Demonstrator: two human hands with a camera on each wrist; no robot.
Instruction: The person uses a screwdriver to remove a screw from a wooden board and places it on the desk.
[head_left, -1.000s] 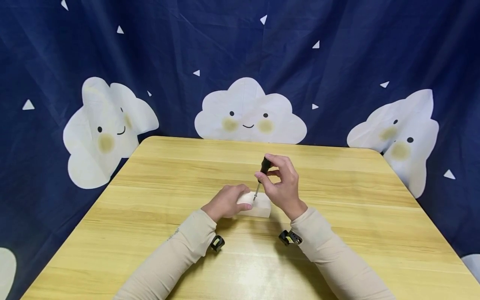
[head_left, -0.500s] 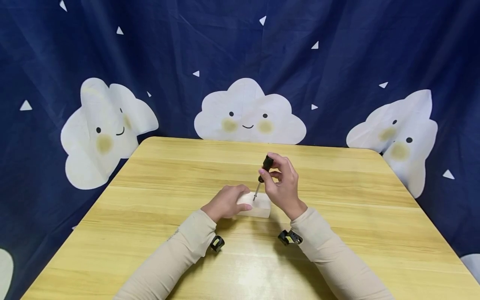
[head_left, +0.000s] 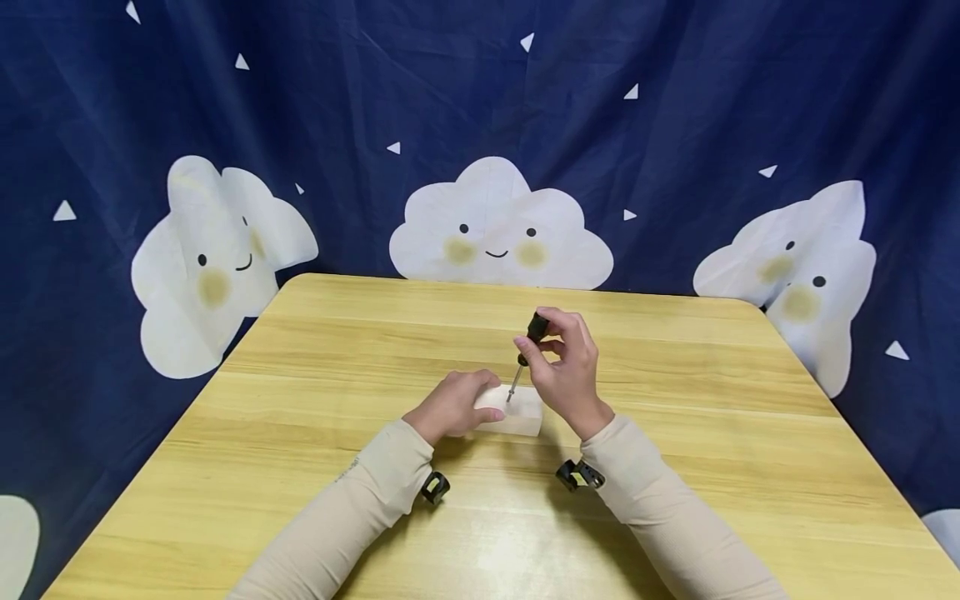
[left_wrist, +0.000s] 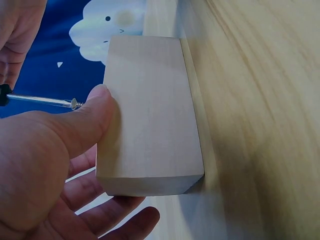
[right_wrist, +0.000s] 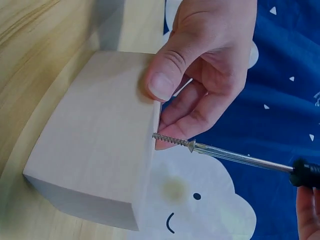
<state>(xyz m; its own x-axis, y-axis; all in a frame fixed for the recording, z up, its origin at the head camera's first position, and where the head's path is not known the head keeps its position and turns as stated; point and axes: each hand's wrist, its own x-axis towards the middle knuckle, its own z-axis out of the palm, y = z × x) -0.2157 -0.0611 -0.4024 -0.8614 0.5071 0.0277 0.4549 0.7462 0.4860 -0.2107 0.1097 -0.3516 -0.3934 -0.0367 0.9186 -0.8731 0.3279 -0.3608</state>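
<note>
A pale wooden block [head_left: 525, 412] lies on the table, its long side across the person's front. The left hand [head_left: 452, 403] grips its left part, with the thumb on the near side and fingers on the far side. In the right hand [head_left: 570, 375], thumb and fingers pinch the black handle of a screwdriver [head_left: 537, 327], which leans to the right. At the driver's tip stands a threaded screw [right_wrist: 172, 141], its point touching the block's upper face and most of the thread showing. The left wrist view has the screw head [left_wrist: 75, 104] against the tip, behind the left thumb.
The light wood-grain table [head_left: 337, 350] extends around the block on all sides. Behind it hangs a dark blue curtain [head_left: 337, 108] with white clouds and triangles. A black wrist mount [head_left: 580, 476] sits by the right cuff, another [head_left: 434, 487] by the left.
The screwdriver's handle has tipped slightly to the right, and the right thumb and fingers have shifted a little on it. The left hand and the block stay in place.
</note>
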